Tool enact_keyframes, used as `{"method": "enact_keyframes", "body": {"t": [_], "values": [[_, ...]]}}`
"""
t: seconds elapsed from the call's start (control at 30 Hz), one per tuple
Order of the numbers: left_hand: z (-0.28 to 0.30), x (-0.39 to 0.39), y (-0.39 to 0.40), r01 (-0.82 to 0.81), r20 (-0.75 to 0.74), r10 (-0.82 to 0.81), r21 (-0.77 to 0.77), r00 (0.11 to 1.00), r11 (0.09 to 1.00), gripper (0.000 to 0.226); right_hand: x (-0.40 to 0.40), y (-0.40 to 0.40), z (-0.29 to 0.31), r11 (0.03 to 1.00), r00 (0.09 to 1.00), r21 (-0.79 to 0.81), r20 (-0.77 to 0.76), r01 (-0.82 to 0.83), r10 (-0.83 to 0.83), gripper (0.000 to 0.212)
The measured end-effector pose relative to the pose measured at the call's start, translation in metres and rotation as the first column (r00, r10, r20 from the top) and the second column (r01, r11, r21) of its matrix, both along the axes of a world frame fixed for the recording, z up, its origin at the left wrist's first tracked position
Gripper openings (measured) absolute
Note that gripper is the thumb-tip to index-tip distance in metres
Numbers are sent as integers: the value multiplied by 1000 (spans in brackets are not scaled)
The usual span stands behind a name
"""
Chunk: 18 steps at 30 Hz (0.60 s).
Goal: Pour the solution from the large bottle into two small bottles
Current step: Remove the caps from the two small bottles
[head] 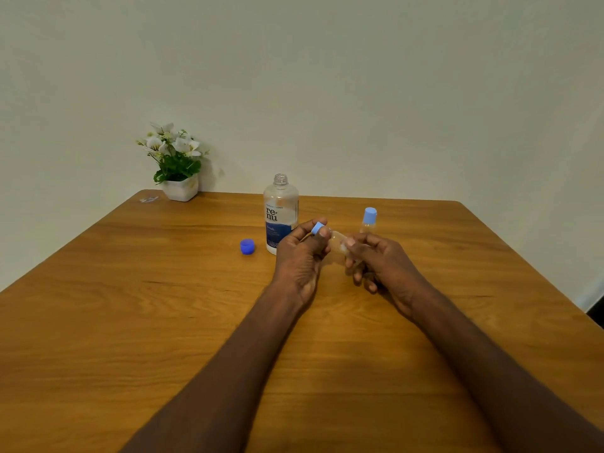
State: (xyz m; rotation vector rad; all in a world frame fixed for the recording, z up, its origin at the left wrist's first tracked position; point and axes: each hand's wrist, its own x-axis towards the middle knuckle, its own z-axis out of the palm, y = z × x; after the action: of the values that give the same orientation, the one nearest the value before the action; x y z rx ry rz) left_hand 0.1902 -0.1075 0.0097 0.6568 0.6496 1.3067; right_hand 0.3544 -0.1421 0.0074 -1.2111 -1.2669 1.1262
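Observation:
The large clear bottle point(280, 213) with a blue "renu" label stands uncapped at the table's middle. Its dark blue cap point(247, 246) lies on the wood to its left. My right hand point(379, 261) grips the body of a small clear bottle point(337, 242), held tilted above the table. My left hand point(302, 253) pinches that bottle's light blue cap point(316, 228) between thumb and fingers. A second small bottle point(368, 220) with a light blue cap stands upright behind my right hand.
The wooden table point(163, 305) stands against a pale wall. A white pot of artificial flowers point(178, 165) sits at the far left corner, beside a small clear scrap point(148, 199).

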Motion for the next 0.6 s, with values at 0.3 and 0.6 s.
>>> {"method": "enact_keyframes", "body": {"t": [0.3, 0.6], "values": [[0, -2, -1, -1, -4, 1, -1, 1000, 1000, 28, -1, 0, 1, 1000, 1000, -17, 5, -9, 9, 42], [0, -2, 0, -4, 1, 4, -17, 1000, 1000, 27, 0, 0, 2, 1000, 999, 8, -26, -19, 19, 52]]}}
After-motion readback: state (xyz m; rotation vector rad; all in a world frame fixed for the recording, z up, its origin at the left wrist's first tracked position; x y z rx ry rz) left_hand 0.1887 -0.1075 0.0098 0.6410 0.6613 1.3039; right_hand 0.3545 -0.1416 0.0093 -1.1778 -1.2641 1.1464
